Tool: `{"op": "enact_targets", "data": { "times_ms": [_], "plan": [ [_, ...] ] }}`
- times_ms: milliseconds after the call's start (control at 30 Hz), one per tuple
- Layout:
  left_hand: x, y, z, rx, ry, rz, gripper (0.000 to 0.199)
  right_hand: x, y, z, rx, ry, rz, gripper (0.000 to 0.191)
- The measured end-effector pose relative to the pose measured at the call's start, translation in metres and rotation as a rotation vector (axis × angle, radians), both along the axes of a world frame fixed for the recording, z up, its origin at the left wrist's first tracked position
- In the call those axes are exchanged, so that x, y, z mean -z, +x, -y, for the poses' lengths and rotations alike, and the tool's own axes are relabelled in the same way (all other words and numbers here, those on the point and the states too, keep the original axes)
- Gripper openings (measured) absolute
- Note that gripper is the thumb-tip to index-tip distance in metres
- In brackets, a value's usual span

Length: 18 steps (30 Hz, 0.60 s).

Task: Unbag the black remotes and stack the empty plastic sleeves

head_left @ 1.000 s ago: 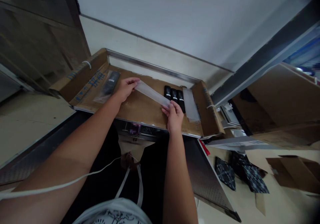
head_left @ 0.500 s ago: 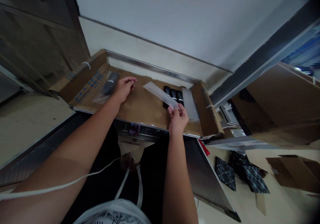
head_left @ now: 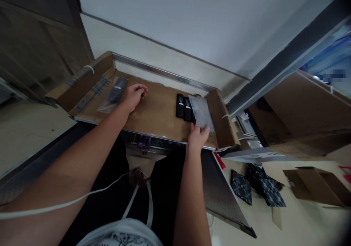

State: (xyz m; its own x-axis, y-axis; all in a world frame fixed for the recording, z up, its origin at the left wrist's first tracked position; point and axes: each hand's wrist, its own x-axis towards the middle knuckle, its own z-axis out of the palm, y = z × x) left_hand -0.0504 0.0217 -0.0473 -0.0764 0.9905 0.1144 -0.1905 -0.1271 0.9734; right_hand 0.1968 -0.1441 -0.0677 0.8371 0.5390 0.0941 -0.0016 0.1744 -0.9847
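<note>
Open cardboard box (head_left: 315, 185), patterned black bags (head_left: 257, 187), floor.

Remotes (head_left: 187, 109) btwn bagged remote (head_left: 116, 91) (L) & bags (head_left: 202, 110) (R).

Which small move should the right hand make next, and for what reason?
I would slide the clear sleeve slightly to the right with the right hand. The fingers are already at its lower edge, and it seems to cover most of one black device, while the two black devices beside it lie uncovered.
</note>
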Motion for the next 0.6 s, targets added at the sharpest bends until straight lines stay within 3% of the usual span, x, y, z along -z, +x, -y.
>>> {"op": "enact_targets", "data": {
  "times_ms": [200, 333, 500, 600],
  "plan": [
    [0.0, 0.001, 0.001, 0.003, 0.005, -0.013, 0.014, -0.018, 0.007, -0.015, 0.061, -0.023, -0.064, 0.071],
    [0.0, 0.001, 0.001, -0.001, -0.003, -0.018, 0.012, -0.02, 0.015, -0.019, 0.105, -0.013, 0.041, 0.069],
    [-0.001, 0.002, 0.001, -0.001, 0.001, -0.02, 0.014, -0.023, 0.006, -0.004, 0.18, -0.062, 0.181, 0.076],
    [-0.001, 0.002, 0.001, -0.001, -0.004, -0.025, 0.014, -0.024, -0.014, 0.01, 0.143, -0.028, 0.194, 0.076]
  ]
}}
